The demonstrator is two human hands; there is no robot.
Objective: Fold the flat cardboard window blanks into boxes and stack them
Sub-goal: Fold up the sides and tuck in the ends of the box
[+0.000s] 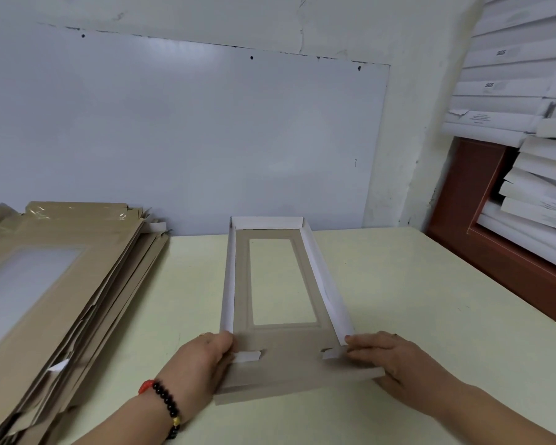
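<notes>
A half-folded window box (280, 342) lies lengthwise on the pale table (430, 300). Its far end wall and both long side walls stand up, showing white insides. The near end flap still lies flat. A clear rectangular window sits in its brown floor. My left hand (203, 358) holds the near left corner, fingers at a small white tab. My right hand (385, 358) holds the near right corner, fingers at the matching tab. A pile of flat brown window blanks (61, 284) lies at the left.
Folded white boxes (520, 91) are stacked high at the right, over a red-brown panel (482, 226). A whiteboard (187, 139) covers the wall behind the table. I wear a bead bracelet on my left wrist.
</notes>
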